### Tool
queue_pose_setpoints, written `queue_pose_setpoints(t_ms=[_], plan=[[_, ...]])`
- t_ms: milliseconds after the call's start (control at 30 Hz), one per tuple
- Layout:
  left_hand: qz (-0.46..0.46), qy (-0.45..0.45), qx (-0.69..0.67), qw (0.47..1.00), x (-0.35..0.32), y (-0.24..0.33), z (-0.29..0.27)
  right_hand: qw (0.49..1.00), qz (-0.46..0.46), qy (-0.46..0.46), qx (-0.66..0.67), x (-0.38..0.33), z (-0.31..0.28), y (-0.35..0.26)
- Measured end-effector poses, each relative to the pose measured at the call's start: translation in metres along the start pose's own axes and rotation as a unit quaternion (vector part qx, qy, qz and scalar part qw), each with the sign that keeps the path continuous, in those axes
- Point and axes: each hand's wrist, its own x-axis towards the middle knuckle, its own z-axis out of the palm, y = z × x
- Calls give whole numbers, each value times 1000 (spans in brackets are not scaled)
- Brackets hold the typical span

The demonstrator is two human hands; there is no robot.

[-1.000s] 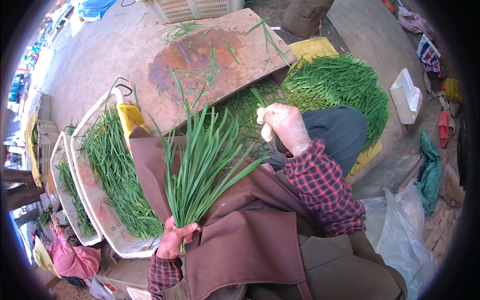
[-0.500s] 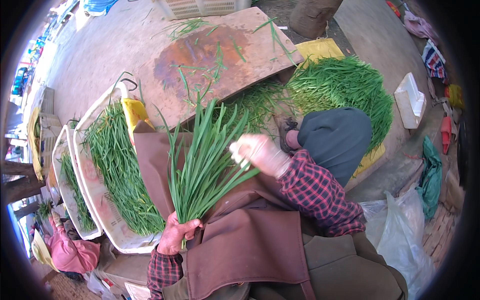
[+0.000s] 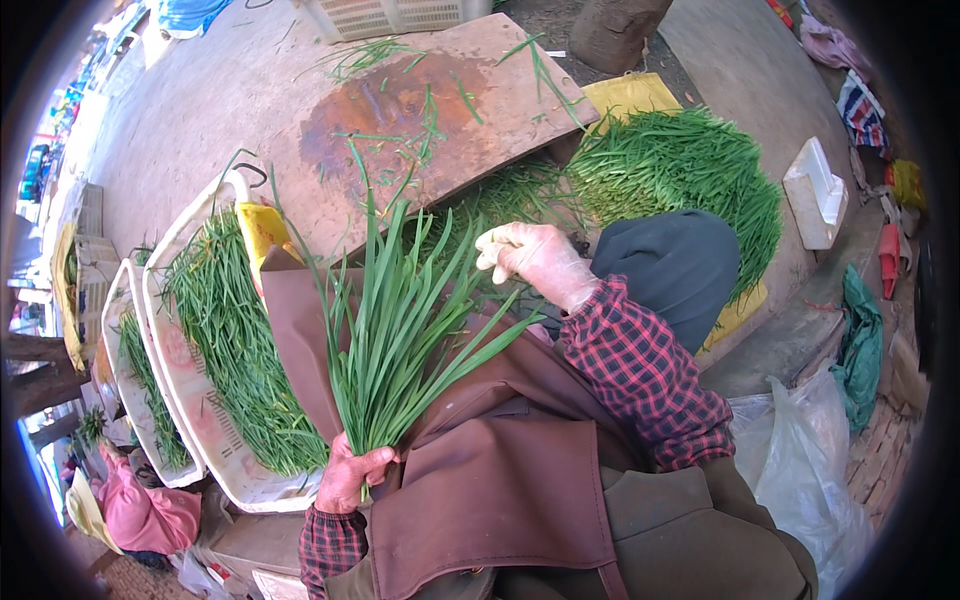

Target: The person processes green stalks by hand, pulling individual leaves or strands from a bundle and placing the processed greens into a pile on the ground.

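Note:
My left hand (image 3: 352,476) grips the base of a bunch of long green chive leaves (image 3: 398,325) that fans upward over my brown apron (image 3: 480,470). My right hand (image 3: 535,258), in a thin clear glove, hovers at the bunch's upper right edge with fingers loosely curled, touching the leaf tips; I see nothing clearly pinched in it. Behind the hands lies a worn wooden board (image 3: 420,110) with stray leaves on it.
White trays (image 3: 190,370) filled with greens sit to my left. A big heap of greens (image 3: 680,175) lies on yellow sheeting at the right, beside a white foam box (image 3: 815,195). Plastic bags (image 3: 800,450) are at lower right. A person in pink (image 3: 140,515) crouches at lower left.
My right hand dropped from above the bunch toward its right side, then lifted slightly to the leaf tips. The left hand kept its grip on the bunch, which stayed about in place.

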Motion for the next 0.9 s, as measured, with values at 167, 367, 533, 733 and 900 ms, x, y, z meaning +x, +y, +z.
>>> queue_pose_setpoints(t_ms=[167,367,533,733,900], plan=[[4,4,9,1000,0,-1,1,988,107,-99,47,3,19,9],[12,4,2,1000,1,-3,2,989,57,-128,56,-3,40,24],[8,9,-7,1000,1,2,9,918,-247,14,-309,-8,50,43],[16,46,32,998,0,4,16,985,3,173,-13,-8,29,20],[44,80,85,992,2,5,18,959,-172,188,-120,-6,4,22]])
